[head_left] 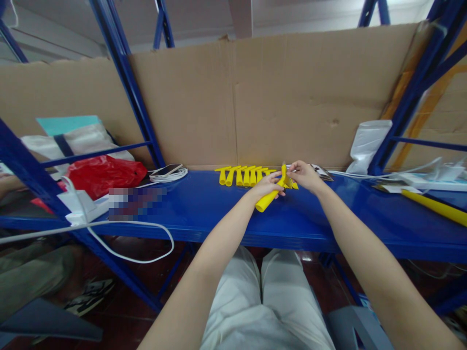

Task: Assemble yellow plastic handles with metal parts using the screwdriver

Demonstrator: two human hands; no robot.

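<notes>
My left hand (269, 184) is wrapped round a yellow T-shaped tool (267, 201), whose round tubular handle points down toward me. The tool's thin head rises between my two hands. At that head, my right hand (303, 175) has its thumb and fingers pinched together; what lies between the fingertips is too small to make out. Just left of my hands, several like yellow T-shaped tools (246, 176) lie in a row along the back of the blue shelf (204, 209). More small yellow pieces (292, 183) show beneath my right hand.
Cardboard (284, 97) walls off the back. At left are a red bag (105, 175), a phone (168, 169) on a coiled white cable and a power strip (91, 209). A white pouch (368, 146) and a long yellow piece (434, 206) lie right. Another person's leg (40, 272) shows lower left.
</notes>
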